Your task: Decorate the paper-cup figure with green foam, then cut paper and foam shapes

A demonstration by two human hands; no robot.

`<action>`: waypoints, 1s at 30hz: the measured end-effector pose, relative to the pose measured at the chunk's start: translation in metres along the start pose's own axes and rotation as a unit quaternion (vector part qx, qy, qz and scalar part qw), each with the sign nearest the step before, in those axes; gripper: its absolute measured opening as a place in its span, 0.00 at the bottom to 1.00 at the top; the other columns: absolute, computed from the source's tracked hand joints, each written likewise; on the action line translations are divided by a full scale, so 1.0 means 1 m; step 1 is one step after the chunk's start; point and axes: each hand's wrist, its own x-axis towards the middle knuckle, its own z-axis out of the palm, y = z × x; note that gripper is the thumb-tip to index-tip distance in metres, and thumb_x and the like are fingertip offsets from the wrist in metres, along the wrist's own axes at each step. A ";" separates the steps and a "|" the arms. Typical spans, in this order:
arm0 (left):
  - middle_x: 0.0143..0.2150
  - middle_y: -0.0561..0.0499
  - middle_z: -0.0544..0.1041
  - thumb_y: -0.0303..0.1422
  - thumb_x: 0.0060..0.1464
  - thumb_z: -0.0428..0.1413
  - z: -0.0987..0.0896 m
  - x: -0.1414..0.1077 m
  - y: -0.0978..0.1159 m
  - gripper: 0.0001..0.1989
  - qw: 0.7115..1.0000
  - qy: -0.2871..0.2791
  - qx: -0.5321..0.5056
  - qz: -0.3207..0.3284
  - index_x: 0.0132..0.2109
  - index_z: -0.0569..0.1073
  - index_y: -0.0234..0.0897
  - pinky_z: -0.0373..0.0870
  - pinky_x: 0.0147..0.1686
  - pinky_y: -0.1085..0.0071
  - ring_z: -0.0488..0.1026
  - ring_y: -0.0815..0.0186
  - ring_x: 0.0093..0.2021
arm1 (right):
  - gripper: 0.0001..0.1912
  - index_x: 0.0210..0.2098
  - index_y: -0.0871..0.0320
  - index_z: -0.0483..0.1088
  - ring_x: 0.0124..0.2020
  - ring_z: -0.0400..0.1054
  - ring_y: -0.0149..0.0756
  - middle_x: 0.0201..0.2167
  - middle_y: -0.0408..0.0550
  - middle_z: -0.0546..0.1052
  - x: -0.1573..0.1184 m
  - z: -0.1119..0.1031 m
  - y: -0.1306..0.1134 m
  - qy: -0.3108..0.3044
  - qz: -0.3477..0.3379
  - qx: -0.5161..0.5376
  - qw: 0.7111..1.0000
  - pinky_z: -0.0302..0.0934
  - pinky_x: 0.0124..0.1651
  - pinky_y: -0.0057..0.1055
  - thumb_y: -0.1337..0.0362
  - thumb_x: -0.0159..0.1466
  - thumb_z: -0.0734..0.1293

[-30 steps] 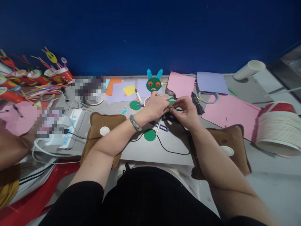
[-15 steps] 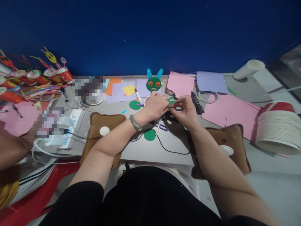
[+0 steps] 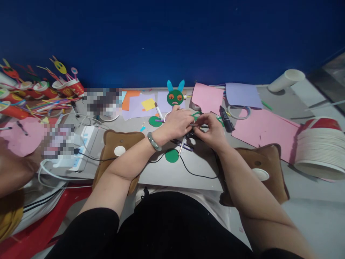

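My left hand (image 3: pixel 181 123) and my right hand (image 3: pixel 210 130) meet above the table, fingers pinched close together. A small dark thing shows between their fingertips, too small to make out. Green paper (image 3: pixel 196 116) shows just behind the fingers. A thin black cord (image 3: pixel 198 175) loops below my hands. Under them lie a white stick (image 3: pixel 181 146), a purple loop-shaped piece (image 3: pixel 188 146) and a green paper disc (image 3: pixel 171 156). Another green disc (image 3: pixel 155 121) lies left of my left hand. Behind it stands a green paper face (image 3: pixel 175 98) with blue ears.
Brown cushions (image 3: pixel 258 169) lie under my forearms. A black marker (image 3: pixel 226 120), pink paper (image 3: pixel 265 131) and stacked paper cups (image 3: pixel 319 145) are on the right. On the left are a power strip (image 3: pixel 84 147), decorated red cups (image 3: pixel 76 87) and another person's arm (image 3: pixel 16 171).
My fingers have shifted slightly, and the green piece that showed between them is now mostly hidden. More green paper shows beside the marker. The view has moved a little.
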 end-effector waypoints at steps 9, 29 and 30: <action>0.33 0.51 0.78 0.39 0.64 0.59 0.000 -0.001 -0.002 0.12 0.964 0.122 -0.230 -0.045 0.35 0.80 0.37 0.64 0.44 0.63 0.72 0.64 0.36 | 0.19 0.42 0.52 0.66 0.35 0.76 0.39 0.34 0.44 0.79 -0.001 -0.004 0.003 0.086 -0.013 -0.001 0.996 0.72 0.42 0.37 0.70 0.51 0.69; 0.40 0.44 0.75 0.51 0.74 0.34 -0.021 -0.012 0.035 0.30 0.838 -0.029 -0.530 -0.127 0.58 0.70 0.36 0.75 0.37 0.66 0.73 0.64 0.38 | 0.17 0.36 0.49 0.73 0.29 0.71 0.44 0.26 0.44 0.76 -0.015 -0.009 -0.018 0.127 -0.214 -0.097 0.964 0.66 0.39 0.46 0.50 0.55 0.79; 0.45 0.42 0.77 0.49 0.75 0.36 -0.021 -0.013 0.039 0.26 0.843 -0.025 -0.523 -0.124 0.58 0.70 0.36 0.76 0.41 0.66 0.75 0.63 0.43 | 0.17 0.34 0.49 0.73 0.30 0.72 0.45 0.25 0.44 0.75 -0.016 -0.008 -0.018 0.107 -0.211 -0.115 0.965 0.66 0.40 0.47 0.49 0.54 0.80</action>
